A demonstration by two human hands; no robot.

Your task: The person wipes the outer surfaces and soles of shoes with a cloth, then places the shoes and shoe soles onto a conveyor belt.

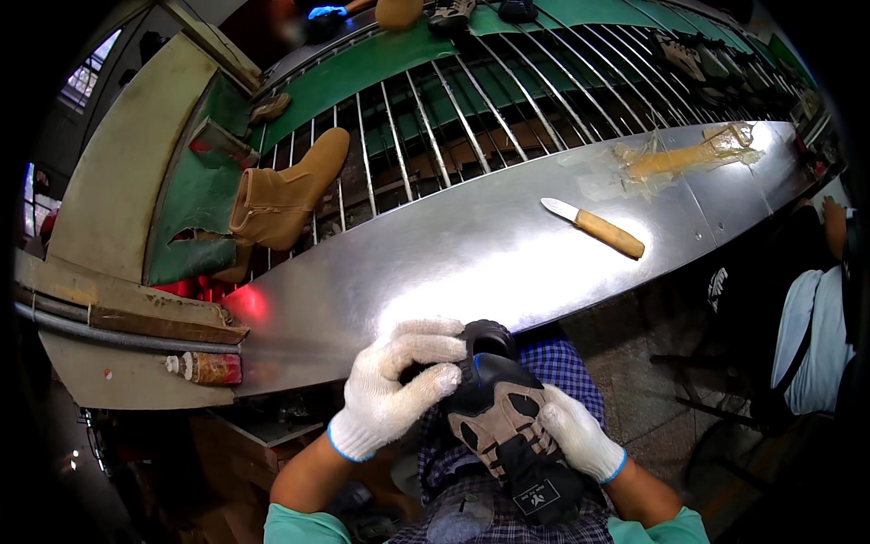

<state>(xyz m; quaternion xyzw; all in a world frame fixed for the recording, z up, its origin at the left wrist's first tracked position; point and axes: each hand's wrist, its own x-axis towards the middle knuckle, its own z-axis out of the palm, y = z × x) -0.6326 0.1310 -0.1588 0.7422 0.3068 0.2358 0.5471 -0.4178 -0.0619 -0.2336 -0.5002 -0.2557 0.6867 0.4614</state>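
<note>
A tan and black lace-up shoe (507, 419) lies tilted above my lap, its black rounded end towards the metal table and its labelled tongue towards me. My left hand (391, 385), in a white knit glove, curls its fingers and thumb against the black end's left edge. Some fingertips are hidden there. On the other side, my right hand (580, 435), gloved alike, grips the shoe near the laces, thumb on top. A knife (594, 228) with a pale blade and a wooden or tape-wrapped handle rests on the table beyond the shoe.
The shiny metal table (390, 263) borders a rack of metal rods (444, 136). A tan ankle boot (290, 190) lies on the rack at left; a small bottle (208, 368) lies at the near left. Yellowish tape (680, 163) covers part of the table. Another person (811, 317) sits at right.
</note>
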